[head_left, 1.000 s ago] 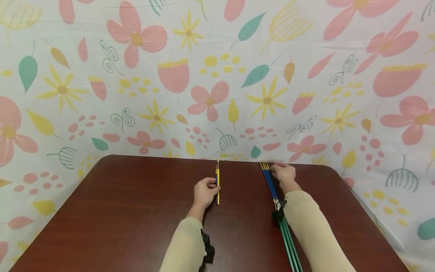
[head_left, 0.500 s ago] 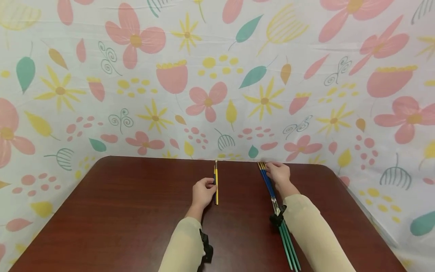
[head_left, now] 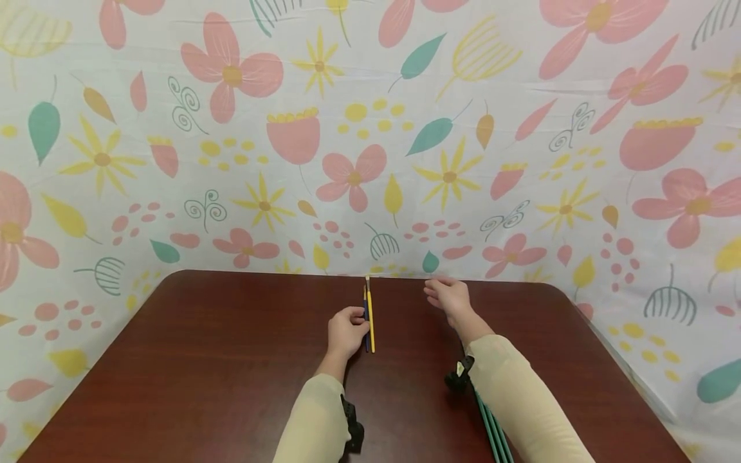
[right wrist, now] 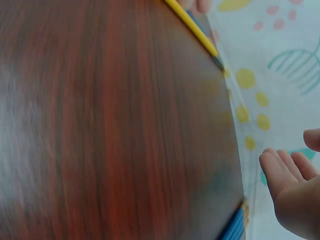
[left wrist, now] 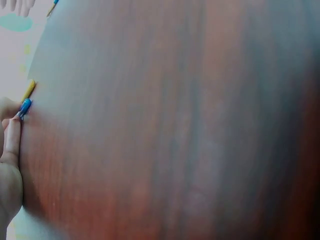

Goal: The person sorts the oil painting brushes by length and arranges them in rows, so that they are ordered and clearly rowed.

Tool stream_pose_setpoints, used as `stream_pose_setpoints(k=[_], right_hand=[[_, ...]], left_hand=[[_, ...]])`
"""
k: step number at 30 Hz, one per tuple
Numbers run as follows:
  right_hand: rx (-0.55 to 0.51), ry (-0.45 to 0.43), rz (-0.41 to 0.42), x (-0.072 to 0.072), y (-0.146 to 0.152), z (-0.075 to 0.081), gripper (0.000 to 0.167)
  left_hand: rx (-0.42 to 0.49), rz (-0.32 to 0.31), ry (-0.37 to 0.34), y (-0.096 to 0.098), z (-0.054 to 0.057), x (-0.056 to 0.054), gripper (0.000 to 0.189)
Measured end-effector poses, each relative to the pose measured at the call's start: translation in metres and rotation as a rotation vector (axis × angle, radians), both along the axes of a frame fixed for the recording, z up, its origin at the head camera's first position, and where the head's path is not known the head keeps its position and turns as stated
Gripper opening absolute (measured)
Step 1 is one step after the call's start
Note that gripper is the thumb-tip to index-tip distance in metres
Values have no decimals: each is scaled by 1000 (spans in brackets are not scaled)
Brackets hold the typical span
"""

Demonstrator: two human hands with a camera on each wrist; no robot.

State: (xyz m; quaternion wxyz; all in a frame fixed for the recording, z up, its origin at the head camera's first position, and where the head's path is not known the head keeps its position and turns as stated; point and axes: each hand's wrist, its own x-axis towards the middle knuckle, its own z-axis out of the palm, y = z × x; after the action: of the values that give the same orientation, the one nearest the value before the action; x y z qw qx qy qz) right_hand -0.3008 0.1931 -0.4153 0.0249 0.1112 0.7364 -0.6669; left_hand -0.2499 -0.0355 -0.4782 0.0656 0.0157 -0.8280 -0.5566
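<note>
In the head view my left hand [head_left: 347, 332] pinches a blue paintbrush [head_left: 366, 310] near the table's far edge. A yellow paintbrush [head_left: 371, 321] lies against its right side, slightly slanted, bristles toward the wall. The left wrist view has the blue paintbrush's end [left wrist: 26, 105] at the thumb and fingers. My right hand [head_left: 453, 299] is held out at the far edge, fingers extended and holding nothing. Several blue paintbrushes [right wrist: 233, 226] lie by the edge beside it in the right wrist view. In the head view, the right hand and sleeve hide them.
Several long green handles [head_left: 493, 429] run toward me beside the right sleeve. The brown table [head_left: 191, 360] has rounded far corners and meets a flower-printed cloth [head_left: 324, 212] hanging behind it. A black wrist camera [head_left: 458, 378] sits on the right forearm.
My right hand has left the tips of the blue paintbrushes and moved left, its fingers now straighter. The yellow paintbrush has tilted slightly away from the blue one. My left hand has hardly moved.
</note>
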Motion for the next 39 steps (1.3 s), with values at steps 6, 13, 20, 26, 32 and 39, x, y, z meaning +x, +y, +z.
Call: stream_pose_setpoints(k=[6, 13, 20, 26, 32, 39], right_hand=[[-34, 3, 25, -3, -23, -5, 47], [-37, -29, 27, -3, -43, -14, 43], [-55, -9, 23, -8, -62, -19, 40], [-40, 12, 37, -15, -76, -21, 41], [-33, 34, 49, -25, -94, -23, 41], [18, 74, 36, -34, -111, -29, 38]], left_hand=[[6, 8, 0, -3, 0, -1, 28], [10, 8, -7, -3, 0, 2, 27], [12, 18, -1, -3, 3, -2, 26], [10, 25, -6, 0, 2, -3, 26], [2, 52, 37, 2, -1, -3, 26], [16, 93, 56, 2, -2, -2, 26]])
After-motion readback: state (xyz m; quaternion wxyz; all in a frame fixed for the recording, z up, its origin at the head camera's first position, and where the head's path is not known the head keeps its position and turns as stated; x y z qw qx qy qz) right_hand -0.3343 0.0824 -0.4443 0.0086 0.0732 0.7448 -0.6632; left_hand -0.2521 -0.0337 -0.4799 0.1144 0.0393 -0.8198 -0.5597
